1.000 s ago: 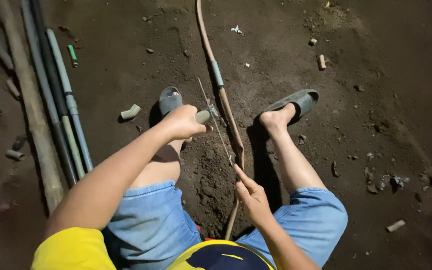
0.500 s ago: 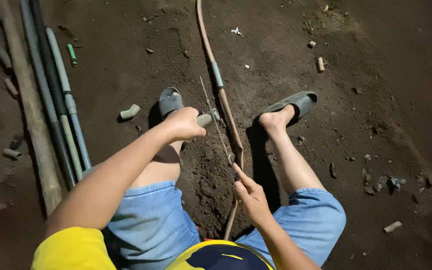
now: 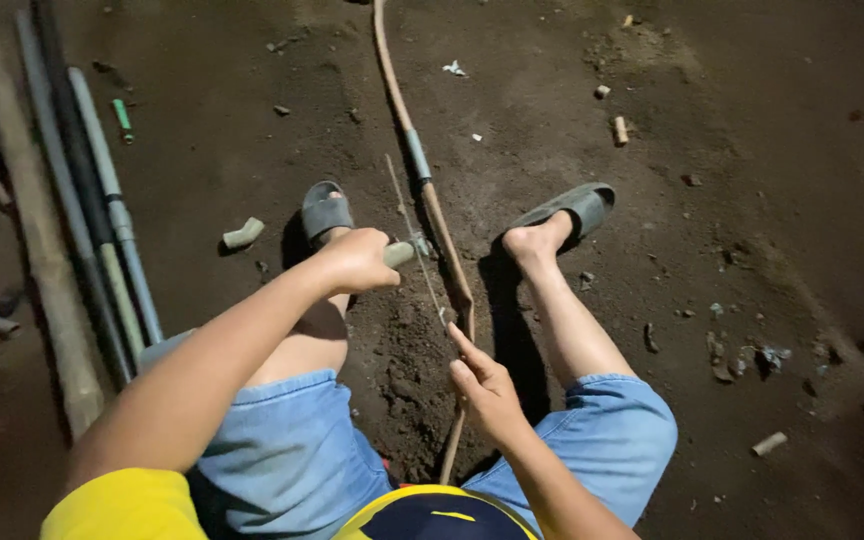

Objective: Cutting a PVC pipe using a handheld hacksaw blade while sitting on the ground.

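Head view: the left hand (image 3: 357, 260) is closed around a short grey pipe piece (image 3: 401, 253), just left of the long brown pipe (image 3: 432, 200) lying on the dirt floor (image 3: 732, 150). The right hand (image 3: 485, 385), fingers loosely extended, touches that pipe nearer the person. A thin wire (image 3: 407, 230) lies beside the pipe; grey sandals (image 3: 324, 212) flank it.

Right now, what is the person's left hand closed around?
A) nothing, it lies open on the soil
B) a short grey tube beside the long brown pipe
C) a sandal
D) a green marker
B: the left hand is wrapped around a short grey tube that sticks out toward the long brown pipe.
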